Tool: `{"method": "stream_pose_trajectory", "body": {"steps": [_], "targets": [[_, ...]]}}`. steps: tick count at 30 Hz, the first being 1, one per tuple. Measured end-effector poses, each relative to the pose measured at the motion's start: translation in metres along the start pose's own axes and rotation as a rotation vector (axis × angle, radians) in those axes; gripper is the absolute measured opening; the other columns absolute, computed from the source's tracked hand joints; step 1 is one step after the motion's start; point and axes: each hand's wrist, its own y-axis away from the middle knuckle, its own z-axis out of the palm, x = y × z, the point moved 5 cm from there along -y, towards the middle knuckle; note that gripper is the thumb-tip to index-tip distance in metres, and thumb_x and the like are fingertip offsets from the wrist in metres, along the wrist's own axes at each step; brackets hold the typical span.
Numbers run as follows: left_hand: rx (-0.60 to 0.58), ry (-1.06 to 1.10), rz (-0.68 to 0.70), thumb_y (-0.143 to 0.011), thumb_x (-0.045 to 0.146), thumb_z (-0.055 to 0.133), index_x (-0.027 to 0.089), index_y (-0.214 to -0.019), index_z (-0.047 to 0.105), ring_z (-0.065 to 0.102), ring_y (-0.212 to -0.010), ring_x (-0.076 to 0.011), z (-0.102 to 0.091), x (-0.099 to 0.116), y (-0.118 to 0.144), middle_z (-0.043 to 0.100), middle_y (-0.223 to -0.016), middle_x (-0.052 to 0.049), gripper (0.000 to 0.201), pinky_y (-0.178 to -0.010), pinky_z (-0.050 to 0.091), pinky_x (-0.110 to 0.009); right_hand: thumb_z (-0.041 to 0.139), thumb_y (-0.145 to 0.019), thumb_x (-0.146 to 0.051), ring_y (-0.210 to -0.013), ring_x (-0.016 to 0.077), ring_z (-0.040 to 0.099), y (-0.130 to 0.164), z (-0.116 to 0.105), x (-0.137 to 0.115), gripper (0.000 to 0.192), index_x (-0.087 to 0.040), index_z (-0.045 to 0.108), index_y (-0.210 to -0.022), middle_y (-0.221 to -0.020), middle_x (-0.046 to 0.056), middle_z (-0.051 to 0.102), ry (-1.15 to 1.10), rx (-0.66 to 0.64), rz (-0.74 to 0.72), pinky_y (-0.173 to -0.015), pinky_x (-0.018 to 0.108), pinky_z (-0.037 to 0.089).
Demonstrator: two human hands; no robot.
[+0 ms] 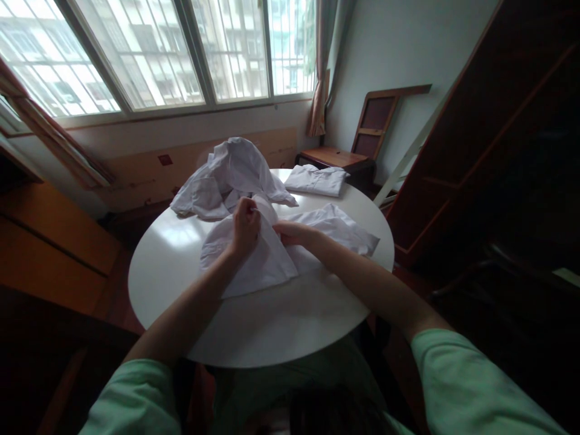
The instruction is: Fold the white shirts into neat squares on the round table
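Note:
A white shirt (267,260) lies spread over the middle of the round table, with one part stretching out to the right. My left hand (246,225) is closed, pinching a raised edge of the shirt near its top. Just to the right, my right hand (292,232) grips another fold of the same cloth, its fingertips partly hidden by the fabric. Behind my hands sits a crumpled heap of white cloth (235,166). A folded white shirt (316,180) rests at the table's back right.
The round white table (254,338) stands right in front of me. Beyond it are a barred window (149,54) and a small wooden stand (333,158). A wooden frame (374,121) leans at the wall, and a large dark wooden panel (462,151) slants on the right.

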Motion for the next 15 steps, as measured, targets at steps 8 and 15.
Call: {"method": "stream_pose_trajectory", "body": {"steps": [8,15], "targets": [[-0.272,-0.094,0.089,-0.060,0.001,0.042,0.021,-0.066,0.040,0.039,-0.061,-0.0137,0.026,-0.007,0.023,0.041,-0.064,0.003,0.021,-0.058,0.032,-0.026,0.058,-0.069,-0.009,-0.046,0.0080,0.051,0.008,-0.030,-0.020,0.006,-0.013,0.054,-0.065,-0.050,-0.002,0.053,0.519,0.147,-0.027,-0.045,0.017,0.044],[-0.202,-0.103,0.123,-0.063,0.001,0.040,0.021,-0.067,0.039,0.040,-0.063,-0.0146,0.022,-0.003,0.025,0.040,-0.066,0.002,0.021,-0.060,0.033,-0.027,0.058,-0.070,-0.017,-0.050,0.0090,0.054,0.018,-0.025,-0.024,0.005,-0.014,0.056,-0.067,-0.054,-0.001,0.055,0.601,-0.017,0.024,-0.047,0.019,0.047]]}}
